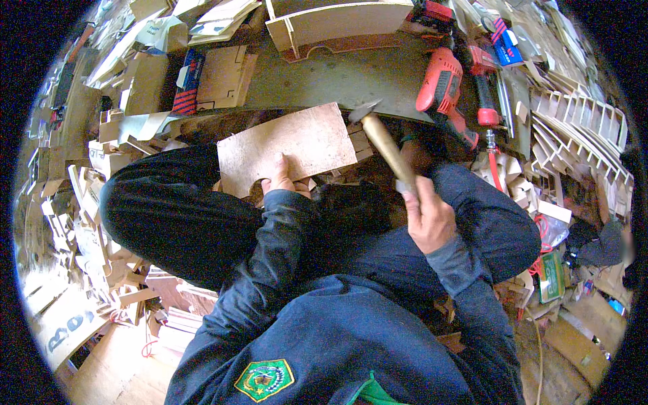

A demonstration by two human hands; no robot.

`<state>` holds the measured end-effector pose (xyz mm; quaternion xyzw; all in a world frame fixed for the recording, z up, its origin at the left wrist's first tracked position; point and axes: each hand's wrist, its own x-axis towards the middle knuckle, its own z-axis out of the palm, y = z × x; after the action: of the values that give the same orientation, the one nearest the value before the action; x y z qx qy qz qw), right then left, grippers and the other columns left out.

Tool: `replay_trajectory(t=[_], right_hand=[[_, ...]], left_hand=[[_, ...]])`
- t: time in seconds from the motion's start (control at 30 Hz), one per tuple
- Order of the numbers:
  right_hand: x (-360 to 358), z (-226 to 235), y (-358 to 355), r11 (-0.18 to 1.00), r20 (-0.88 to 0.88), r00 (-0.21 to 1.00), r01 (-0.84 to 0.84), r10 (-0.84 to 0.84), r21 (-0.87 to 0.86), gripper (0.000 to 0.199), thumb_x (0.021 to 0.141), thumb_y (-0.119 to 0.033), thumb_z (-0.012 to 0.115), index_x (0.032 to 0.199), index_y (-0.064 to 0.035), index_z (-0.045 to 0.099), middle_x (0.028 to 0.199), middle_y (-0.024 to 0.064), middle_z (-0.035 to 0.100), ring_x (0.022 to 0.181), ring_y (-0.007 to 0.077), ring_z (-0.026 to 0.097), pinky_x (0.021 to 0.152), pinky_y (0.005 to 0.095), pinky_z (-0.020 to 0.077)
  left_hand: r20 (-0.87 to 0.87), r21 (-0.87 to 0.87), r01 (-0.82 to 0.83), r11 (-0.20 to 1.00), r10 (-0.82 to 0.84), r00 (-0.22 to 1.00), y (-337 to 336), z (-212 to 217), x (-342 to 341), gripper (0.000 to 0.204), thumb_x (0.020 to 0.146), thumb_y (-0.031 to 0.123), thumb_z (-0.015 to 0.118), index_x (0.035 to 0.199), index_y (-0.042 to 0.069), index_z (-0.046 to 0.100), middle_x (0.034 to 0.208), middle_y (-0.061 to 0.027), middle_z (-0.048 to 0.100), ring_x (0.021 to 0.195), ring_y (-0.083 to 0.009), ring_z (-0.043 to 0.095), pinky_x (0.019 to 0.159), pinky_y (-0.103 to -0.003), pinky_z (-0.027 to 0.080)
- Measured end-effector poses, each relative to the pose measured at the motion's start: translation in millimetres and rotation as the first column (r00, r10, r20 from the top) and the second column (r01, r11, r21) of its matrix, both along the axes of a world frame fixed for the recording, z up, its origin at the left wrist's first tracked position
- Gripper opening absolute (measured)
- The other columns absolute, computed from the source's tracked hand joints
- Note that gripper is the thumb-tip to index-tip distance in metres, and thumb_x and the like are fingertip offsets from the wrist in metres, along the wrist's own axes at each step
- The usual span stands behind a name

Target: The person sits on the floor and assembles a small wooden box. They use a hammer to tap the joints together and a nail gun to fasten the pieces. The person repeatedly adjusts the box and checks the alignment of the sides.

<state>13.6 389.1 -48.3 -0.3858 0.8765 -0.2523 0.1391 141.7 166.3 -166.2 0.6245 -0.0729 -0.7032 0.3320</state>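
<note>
My left hand point(282, 177) grips a flat wooden board point(297, 143) by its near edge, thumb on the upper face, fingers hidden below. The board is tilted over my crossed legs. In my right hand point(429, 219) is a hammer point(385, 145), its pale wooden handle in a closed fist and its dark metal head just beyond the board's right corner. Whether the head touches the board I cannot tell.
A low dark worktable point(337, 84) lies ahead, bearing a curved wooden piece point(344, 30). At its right are a red power tool point(442, 88) and a red-and-black drill point(484, 94). Wood offcuts point(88, 229) are heaped at left; slatted wooden frames point(580, 128) stand at right.
</note>
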Motion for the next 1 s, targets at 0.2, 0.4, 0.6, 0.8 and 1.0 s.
replay_trajectory(t=[0.2,0.4,0.6,0.8,1.0], right_hand=[[1,-8,2,0.996,0.020,1.000,0.021,-0.019,-0.086,0.023,0.099,-0.024,0.052,0.115,-0.0075,0.052,0.088,0.0240,0.065,0.075,0.0452,0.064,0.059,0.0505,0.0503],[0,-14,2,0.988,0.079,0.994,-0.083,0.073,0.130,0.023,0.099,-0.024,0.052,0.113,-0.0059,0.051,0.083,0.0244,0.064,0.075,0.0454,0.063,0.059,0.0522,0.0489],[-6,-12,-2,0.990,-0.020,0.997,0.066,-0.069,-0.126,0.030,0.098,-0.030,0.054,0.112,-0.0043,0.051,0.077,0.0247,0.064,0.067,0.0449,0.063,0.054,0.0523,0.0488],[-15,3,-10,0.979,0.154,0.979,0.155,-0.134,-0.132,0.032,0.098,-0.028,0.055,0.113,0.0000,0.054,0.080,0.0257,0.063,0.073,0.0463,0.064,0.059,0.0486,0.0500],[-28,12,-27,0.982,0.211,0.977,0.081,-0.044,-0.170,0.030,0.098,-0.026,0.055,0.114,-0.0008,0.056,0.087,0.0255,0.065,0.077,0.0443,0.065,0.063,0.0488,0.0508]], left_hand=[[0.020,0.052,0.144,0.988,-0.146,0.989,-6,10,6,0.047,0.082,0.025,0.079,0.109,0.014,0.043,0.094,-0.0118,0.062,0.069,-0.0245,0.064,0.047,-0.034,0.053],[0.069,0.016,-0.005,1.000,0.004,0.998,-1,8,-7,0.025,0.085,0.038,0.076,0.080,0.017,0.062,0.070,0.0012,0.061,0.046,-0.0126,0.048,0.036,-0.026,0.032],[0.052,0.000,0.053,0.999,-0.053,0.997,-1,6,-3,0.026,0.084,0.039,0.075,0.087,0.015,0.066,0.082,-0.0041,0.068,0.060,-0.0158,0.059,0.047,-0.029,0.045],[0.116,-0.210,0.358,0.910,-0.340,0.933,-3,19,-1,0.025,0.082,0.025,0.077,0.095,0.007,0.064,0.094,-0.0074,0.068,0.084,-0.0210,0.066,0.075,-0.035,0.054],[0.150,-0.412,0.539,0.735,-0.529,0.836,-1,18,-6,0.045,0.082,0.044,0.076,0.095,0.002,0.066,0.088,-0.0032,0.068,0.080,-0.0106,0.060,0.077,-0.027,0.047]])
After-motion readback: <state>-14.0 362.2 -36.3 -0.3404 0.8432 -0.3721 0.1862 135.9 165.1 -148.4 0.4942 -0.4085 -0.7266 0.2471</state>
